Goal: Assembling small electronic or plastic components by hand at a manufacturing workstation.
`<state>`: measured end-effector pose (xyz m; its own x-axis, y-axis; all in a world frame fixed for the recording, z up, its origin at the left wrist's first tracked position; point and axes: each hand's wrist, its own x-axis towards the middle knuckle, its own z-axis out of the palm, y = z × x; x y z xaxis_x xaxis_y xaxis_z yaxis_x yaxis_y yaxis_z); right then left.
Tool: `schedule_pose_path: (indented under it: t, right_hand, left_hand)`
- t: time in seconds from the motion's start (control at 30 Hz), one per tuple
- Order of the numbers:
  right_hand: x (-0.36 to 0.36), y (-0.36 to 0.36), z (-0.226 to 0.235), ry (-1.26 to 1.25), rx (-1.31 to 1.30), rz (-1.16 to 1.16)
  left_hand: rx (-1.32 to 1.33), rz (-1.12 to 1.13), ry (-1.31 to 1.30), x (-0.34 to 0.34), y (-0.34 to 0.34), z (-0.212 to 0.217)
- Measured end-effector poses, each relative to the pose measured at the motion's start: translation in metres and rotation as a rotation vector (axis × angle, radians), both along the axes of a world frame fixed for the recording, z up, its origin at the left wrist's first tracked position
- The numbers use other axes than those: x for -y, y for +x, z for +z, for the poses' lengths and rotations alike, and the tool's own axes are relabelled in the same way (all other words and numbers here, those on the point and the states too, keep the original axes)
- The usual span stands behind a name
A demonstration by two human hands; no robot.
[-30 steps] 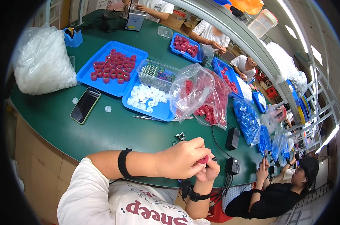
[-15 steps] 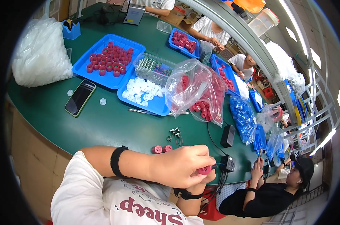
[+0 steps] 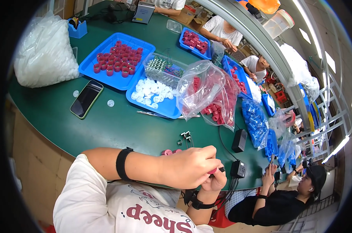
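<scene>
My left hand (image 3: 191, 167) reaches across from the left, its fingers closed round a small red plastic cap (image 3: 212, 171), mostly hidden. Against it, my right hand (image 3: 216, 180) is closed with thumb and fingertips drawn together. A short black piece (image 3: 222, 169) pokes out between the hands; what it belongs to is hidden. Just beyond my left hand lie a couple of red caps (image 3: 167, 152), partly covered by it. Past them are several small electronic parts with long wire legs (image 3: 187, 136).
Further off stand a blue tray of red caps (image 3: 145, 46), a blue tray of clear discs (image 3: 169, 112), a clear box of green parts (image 3: 148, 70) and a bag of red caps (image 3: 218, 97). Tweezers (image 3: 152, 113), a phone (image 3: 86, 99) and black adapters (image 3: 238, 169) lie nearer. Co-workers sit around.
The view has shifted slightly. My hands have turned the red cap so less of it shows, and my right fingers have come up round it. My left hand now covers more of the loose caps.
</scene>
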<state>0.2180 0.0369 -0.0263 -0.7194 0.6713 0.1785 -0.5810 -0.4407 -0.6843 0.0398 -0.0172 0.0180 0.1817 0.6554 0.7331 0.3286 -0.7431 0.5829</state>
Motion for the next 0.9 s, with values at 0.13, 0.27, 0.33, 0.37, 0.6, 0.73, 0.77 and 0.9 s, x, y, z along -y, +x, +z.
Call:
schedule_pose_path:
  t: [0.13,0.27,0.33,0.37,0.6,0.73,0.77,0.9]
  right_hand:
    - [0.001,0.0,0.0,-0.008,0.07,0.044]
    - [0.0,-0.002,-0.002,-0.062,-0.02,0.154]
    - [0.001,-0.004,-0.004,-0.106,-0.035,0.215]
    - [0.0,-0.005,-0.004,-0.109,-0.036,0.216]
    - [0.004,-0.01,-0.005,-0.161,-0.039,0.182]
    - [0.01,-0.023,-0.011,-0.106,-0.011,0.003]
    - [0.013,-0.025,-0.008,-0.087,0.092,-0.084]
    - [0.014,-0.027,-0.009,-0.019,0.087,-0.217]
  left_hand:
    - [-0.017,-0.019,-0.036,0.004,-0.005,0.002]
    - [-0.049,-0.074,-0.072,0.006,-0.009,0.005]
    - [-0.062,-0.093,-0.09,0.008,-0.013,0.005]
    - [-0.068,-0.127,-0.116,0.008,-0.017,0.005]
    - [0.088,-0.164,-0.16,-0.004,-0.028,-0.001]
    - [0.215,-0.208,-0.426,-0.013,-0.037,-0.005]
    - [0.256,-0.239,-0.483,-0.016,-0.037,-0.011]
    - [0.232,-0.284,-0.478,-0.017,-0.036,-0.009]
